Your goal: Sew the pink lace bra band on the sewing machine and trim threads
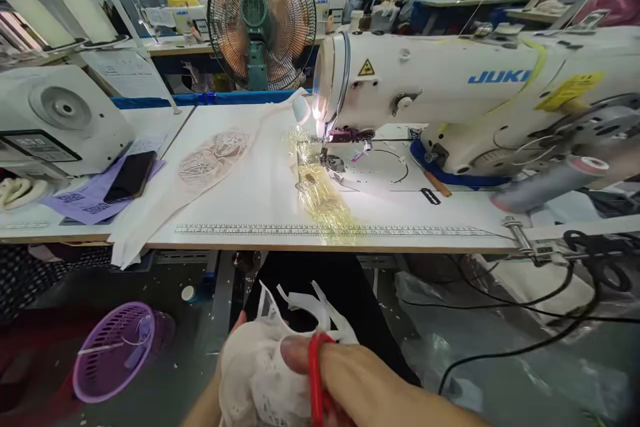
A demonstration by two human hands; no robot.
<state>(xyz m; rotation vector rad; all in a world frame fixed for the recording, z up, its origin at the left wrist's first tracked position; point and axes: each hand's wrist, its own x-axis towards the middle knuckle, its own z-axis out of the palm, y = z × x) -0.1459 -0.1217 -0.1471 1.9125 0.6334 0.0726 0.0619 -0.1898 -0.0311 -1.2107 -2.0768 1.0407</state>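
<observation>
Low in front of me, over my lap, is a bunched white lace garment (pixel 265 370) with loose narrow straps pointing up. My left hand (pixel 220 370) holds it from the left side; most of its fingers are hidden behind the fabric. Closed around red-handled scissors (pixel 316 373), my right hand (pixel 367 377) lies against the garment's right side. The scissor blades are out of sight. On the sewing table (pixel 240 207) above, a long pale lace piece (pixel 215 160) stretches to the front edge and hangs over it.
A JUKI sewing machine (pixel 425 80) stands on the right, with yellowish clear film (pixel 323 197) by its needle. A black phone (pixel 131 177) rests on purple paper at left. Below are a purple basket (pixel 120 347) and black cables (pixel 525 340). A fan (pixel 260 20) stands behind.
</observation>
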